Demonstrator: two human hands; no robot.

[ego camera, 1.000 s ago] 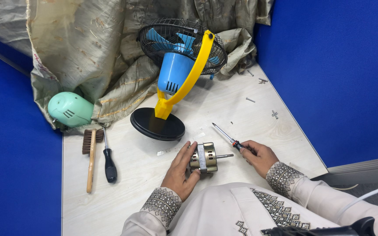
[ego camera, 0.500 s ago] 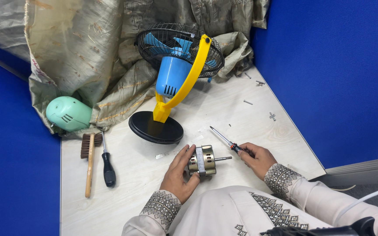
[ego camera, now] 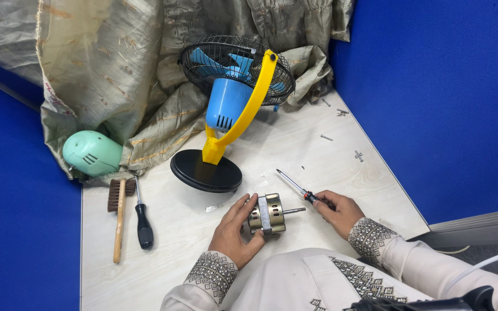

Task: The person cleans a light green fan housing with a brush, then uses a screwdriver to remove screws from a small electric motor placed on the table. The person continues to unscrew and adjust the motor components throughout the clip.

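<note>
My left hand [ego camera: 234, 231] grips a small metal fan motor [ego camera: 267, 214] that lies on the white table [ego camera: 329, 167], its shaft pointing right. My right hand [ego camera: 336, 211] holds a thin screwdriver [ego camera: 296, 188] by its dark handle, the tip pointing up and left, just right of the motor's shaft. Behind them stands a blue and yellow table fan [ego camera: 231, 109] on a round black base [ego camera: 206, 170].
A black-handled screwdriver [ego camera: 142, 215] and a wooden brush [ego camera: 119, 216] lie at the left. A mint-green plastic housing [ego camera: 90, 153] rests against beige cloth [ego camera: 110, 75]. Small screws [ego camera: 357, 155] lie scattered at the right. Blue partition walls enclose the table.
Both hands, the motor and the screwdriver stay almost still; only the view has shifted slightly.
</note>
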